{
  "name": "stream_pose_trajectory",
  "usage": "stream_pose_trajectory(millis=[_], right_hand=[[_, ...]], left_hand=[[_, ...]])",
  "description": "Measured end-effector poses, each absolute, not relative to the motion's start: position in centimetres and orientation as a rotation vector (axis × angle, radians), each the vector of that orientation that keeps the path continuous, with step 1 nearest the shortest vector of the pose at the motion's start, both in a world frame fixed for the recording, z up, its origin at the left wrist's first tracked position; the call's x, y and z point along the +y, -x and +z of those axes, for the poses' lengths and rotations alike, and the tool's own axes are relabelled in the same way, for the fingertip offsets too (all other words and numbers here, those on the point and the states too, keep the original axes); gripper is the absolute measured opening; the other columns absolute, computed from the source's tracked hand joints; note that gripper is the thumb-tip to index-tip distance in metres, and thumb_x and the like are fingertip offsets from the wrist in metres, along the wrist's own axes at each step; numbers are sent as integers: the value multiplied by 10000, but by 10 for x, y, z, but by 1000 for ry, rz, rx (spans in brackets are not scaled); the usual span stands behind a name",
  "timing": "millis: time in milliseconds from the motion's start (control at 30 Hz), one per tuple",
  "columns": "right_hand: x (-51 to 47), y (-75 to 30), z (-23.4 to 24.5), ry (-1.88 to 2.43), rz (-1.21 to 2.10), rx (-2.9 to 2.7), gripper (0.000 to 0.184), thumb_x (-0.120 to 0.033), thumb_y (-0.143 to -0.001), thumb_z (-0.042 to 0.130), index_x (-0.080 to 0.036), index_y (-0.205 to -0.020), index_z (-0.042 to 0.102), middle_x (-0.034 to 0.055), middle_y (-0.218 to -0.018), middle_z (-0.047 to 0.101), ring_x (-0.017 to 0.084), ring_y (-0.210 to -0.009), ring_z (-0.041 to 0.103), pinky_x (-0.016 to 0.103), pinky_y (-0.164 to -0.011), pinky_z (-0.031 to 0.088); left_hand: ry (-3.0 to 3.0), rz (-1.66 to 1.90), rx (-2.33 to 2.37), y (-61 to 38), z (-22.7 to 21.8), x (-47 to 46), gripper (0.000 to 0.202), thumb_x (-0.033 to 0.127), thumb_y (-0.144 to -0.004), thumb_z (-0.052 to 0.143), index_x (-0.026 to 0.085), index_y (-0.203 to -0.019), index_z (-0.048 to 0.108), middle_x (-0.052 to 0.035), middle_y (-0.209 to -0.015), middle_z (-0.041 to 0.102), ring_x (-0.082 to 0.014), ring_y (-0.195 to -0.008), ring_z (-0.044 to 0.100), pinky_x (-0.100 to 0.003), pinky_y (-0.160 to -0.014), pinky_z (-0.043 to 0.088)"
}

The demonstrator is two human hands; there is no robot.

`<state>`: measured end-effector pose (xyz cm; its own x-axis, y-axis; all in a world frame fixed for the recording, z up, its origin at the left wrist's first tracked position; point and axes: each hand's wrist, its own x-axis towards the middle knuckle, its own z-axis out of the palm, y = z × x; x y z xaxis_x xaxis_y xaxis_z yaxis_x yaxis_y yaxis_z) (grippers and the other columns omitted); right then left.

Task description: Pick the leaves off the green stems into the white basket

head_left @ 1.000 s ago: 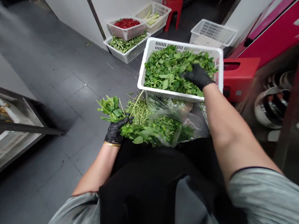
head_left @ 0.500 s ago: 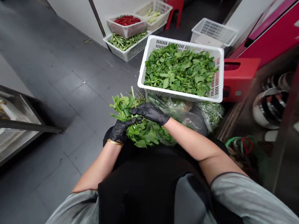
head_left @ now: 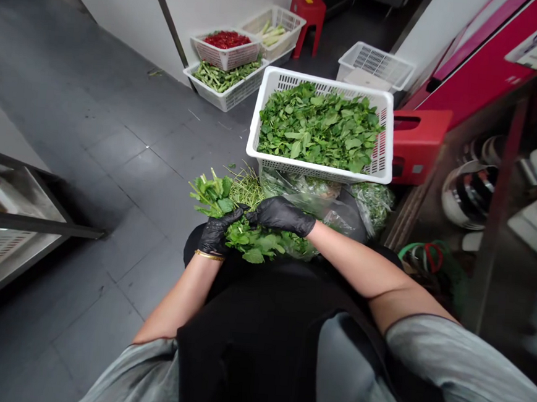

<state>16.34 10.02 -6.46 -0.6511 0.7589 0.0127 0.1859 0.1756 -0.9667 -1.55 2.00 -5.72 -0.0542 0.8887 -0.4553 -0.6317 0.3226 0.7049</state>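
Observation:
My left hand (head_left: 217,233), in a black glove, is closed round a bunch of leafy greens (head_left: 210,195) whose cut stems point up and away from me. My right hand (head_left: 283,216), gloved too, is beside it with fingers bent together at the greens by the left fingertips; the exact pieces in its pinch are hidden. Under both hands a heap of loose leafy greens (head_left: 258,243) lies on a clear plastic bag over my lap. Thin stripped stems (head_left: 248,188) lie just beyond the hands. Past them, a white basket (head_left: 317,171) holds picked leaves (head_left: 318,127).
A red stool (head_left: 422,142) is beside the white basket, with bagged greens (head_left: 373,203) below. By the wall are baskets of red chillies (head_left: 228,40), green beans (head_left: 222,76) and pale stalks (head_left: 271,34). A metal rack (head_left: 38,225) is at left; shelves with pots are at right.
My right hand has drawn back to the right from the top of the bunch and its fingers have curled in. The bunch in my left hand has shifted slightly left, uncovering the thin stems.

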Motion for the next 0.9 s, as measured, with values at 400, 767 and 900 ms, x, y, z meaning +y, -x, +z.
stream_pose_trajectory(millis=[400,767,900], right_hand=[[110,-138,-50,1049,1709,-1607,344,-493,-783,738,-154,-729,741,58,-883,776,168,-809,698,247,-665,560],[141,-133,-64,788,1638,-1683,115,-284,-816,737,-200,-803,814,62,-1053,799,212,-1160,711,359,-1067,534],[142,-135,-52,829,1550,-1802,161,-278,-860,689,-205,-778,808,51,-980,803,209,-1114,721,378,-1086,520]], left_hand=[[-359,1300,1124,36,-65,35,437,245,-495,974,171,-876,773,-29,-807,785,-224,-715,746,-394,-803,628],[-281,1285,1071,44,-62,35,392,242,-557,928,156,-908,776,-98,-912,811,-331,-970,768,-451,-903,617],[-273,1318,957,40,-60,34,319,288,-602,872,179,-887,779,-92,-927,809,-363,-1097,733,-473,-946,603]])
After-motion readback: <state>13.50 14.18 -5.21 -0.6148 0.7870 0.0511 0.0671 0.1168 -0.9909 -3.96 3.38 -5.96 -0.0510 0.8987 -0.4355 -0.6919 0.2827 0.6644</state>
